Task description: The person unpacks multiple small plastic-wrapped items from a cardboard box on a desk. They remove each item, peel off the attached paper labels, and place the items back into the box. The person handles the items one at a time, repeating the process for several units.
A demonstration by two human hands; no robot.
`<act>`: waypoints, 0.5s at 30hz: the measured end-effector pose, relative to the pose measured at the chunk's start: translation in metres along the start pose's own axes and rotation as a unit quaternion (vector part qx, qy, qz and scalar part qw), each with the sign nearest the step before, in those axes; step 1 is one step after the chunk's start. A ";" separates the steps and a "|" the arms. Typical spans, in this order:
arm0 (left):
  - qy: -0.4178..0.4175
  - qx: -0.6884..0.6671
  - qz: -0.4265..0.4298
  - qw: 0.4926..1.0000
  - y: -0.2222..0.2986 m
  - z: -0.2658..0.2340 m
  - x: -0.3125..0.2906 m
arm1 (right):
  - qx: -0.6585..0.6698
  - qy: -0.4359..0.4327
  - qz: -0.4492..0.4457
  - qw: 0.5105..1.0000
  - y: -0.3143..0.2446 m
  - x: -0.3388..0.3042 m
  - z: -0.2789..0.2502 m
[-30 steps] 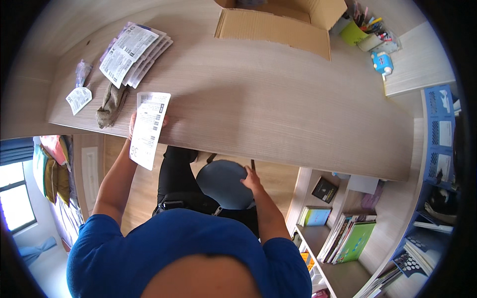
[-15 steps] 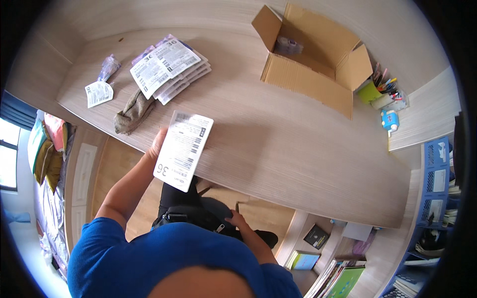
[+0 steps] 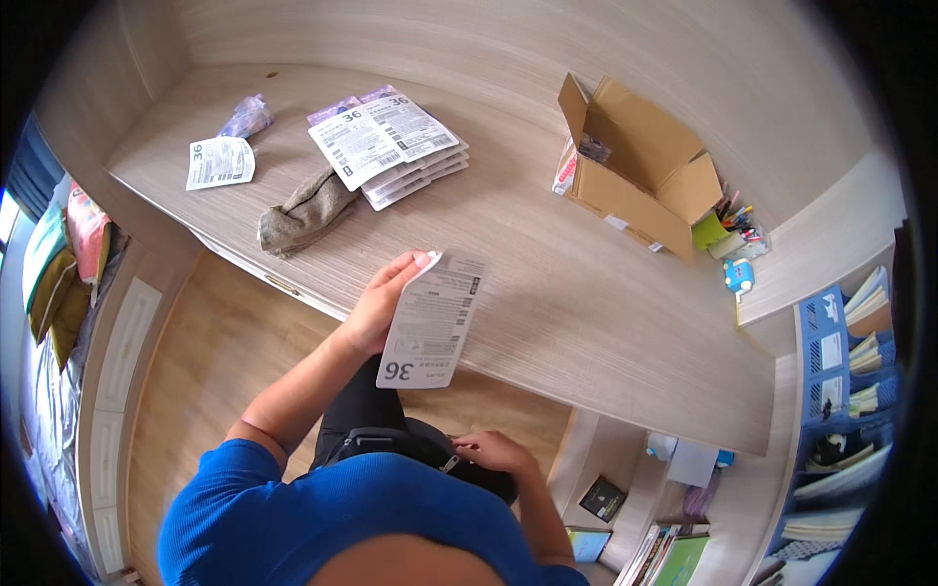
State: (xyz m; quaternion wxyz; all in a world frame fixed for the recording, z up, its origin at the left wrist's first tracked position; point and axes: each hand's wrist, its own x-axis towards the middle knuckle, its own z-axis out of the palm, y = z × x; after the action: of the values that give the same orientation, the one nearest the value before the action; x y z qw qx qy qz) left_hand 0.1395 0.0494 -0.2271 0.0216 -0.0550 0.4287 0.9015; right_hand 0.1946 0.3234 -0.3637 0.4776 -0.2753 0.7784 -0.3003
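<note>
My left hand [image 3: 379, 305] grips a white printed card [image 3: 430, 327] by its left edge, thumb on the printed face, above the desk's front edge. The card is upright and slightly bent where the thumb presses. Low by my lap, my right hand [image 3: 491, 450] lies beside the zip of a black waist bag [image 3: 396, 445], its fingers loosely extended with nothing visible in them. Beyond the left hand sits a stack of similar white printed cards [image 3: 386, 142] with purple parts showing at the back. A grey-brown crumpled cloth [image 3: 305, 213] lies against the stack's left side.
Another white card [image 3: 221, 162] lies at the far left, next to a crumpled purple-and-clear wrapper [image 3: 246, 117]. An open cardboard box [image 3: 625, 200] stands at the back right, near a pen holder [image 3: 711, 232] and a small blue object [image 3: 739, 276]. Blue file racks [image 3: 823, 356] line the right side.
My left hand has moved right with the card, which now stands more upright and shows its face at a steeper angle. The view has shifted; the right hand stays by my lap.
</note>
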 end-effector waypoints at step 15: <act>0.034 0.048 0.143 0.988 0.043 -0.028 -0.078 | -0.403 0.492 -0.200 0.745 -0.213 0.090 -0.160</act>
State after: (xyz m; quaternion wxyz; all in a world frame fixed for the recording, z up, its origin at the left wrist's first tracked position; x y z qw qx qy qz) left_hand 0.2155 0.0009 -0.2024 -0.1198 -0.0230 0.4752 0.8714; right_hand 0.0442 0.1491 -0.2016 -0.1984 -0.4056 0.8811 -0.1410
